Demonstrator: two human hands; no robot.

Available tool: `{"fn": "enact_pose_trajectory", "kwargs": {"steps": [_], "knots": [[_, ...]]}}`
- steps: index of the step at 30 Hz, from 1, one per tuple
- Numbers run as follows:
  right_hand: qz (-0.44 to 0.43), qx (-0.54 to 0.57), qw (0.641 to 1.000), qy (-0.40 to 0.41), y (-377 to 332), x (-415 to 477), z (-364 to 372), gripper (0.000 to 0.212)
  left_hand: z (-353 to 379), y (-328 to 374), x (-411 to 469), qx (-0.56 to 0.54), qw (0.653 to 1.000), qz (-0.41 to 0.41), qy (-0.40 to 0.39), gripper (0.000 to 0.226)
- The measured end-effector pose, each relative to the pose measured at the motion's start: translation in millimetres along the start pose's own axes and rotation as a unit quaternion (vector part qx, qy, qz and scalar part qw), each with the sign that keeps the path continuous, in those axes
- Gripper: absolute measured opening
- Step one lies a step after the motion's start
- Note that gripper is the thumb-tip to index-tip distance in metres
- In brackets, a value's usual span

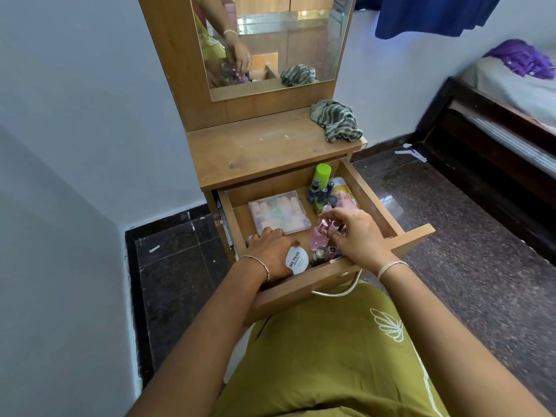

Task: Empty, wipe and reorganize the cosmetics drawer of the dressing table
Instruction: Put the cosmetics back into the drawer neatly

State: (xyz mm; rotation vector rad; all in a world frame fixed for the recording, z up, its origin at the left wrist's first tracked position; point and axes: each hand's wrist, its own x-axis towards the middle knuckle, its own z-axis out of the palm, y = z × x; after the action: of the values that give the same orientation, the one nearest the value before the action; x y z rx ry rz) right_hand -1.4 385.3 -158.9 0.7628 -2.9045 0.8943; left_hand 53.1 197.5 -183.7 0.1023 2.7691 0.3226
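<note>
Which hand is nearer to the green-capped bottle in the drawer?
Right. The right hand is close in front of the green-capped bottle; the left hand lies farther, at the drawer's front-left.

Cloth (337, 121) on tabletop (255, 152), right; in drawer (288, 291), case (278, 215) left, bottles (320, 188) probably right.

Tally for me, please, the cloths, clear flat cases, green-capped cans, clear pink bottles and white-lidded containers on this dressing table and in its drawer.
Striped cloth: 1
Clear flat case: 1
Green-capped can: 1
Clear pink bottle: 1
White-lidded container: 1
Total: 5
</note>
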Motion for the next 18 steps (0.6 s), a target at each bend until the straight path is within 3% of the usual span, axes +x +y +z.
{"fn": "enact_pose_trajectory", "kwargs": {"steps": [18], "knots": [[0.003, 0.001, 1.0, -0.007, -0.9, 5.9, 2.9, 0.032, -3.8, -2.9, -7.0, -0.063, 0.997, -0.003, 0.037, 0.061]]}}
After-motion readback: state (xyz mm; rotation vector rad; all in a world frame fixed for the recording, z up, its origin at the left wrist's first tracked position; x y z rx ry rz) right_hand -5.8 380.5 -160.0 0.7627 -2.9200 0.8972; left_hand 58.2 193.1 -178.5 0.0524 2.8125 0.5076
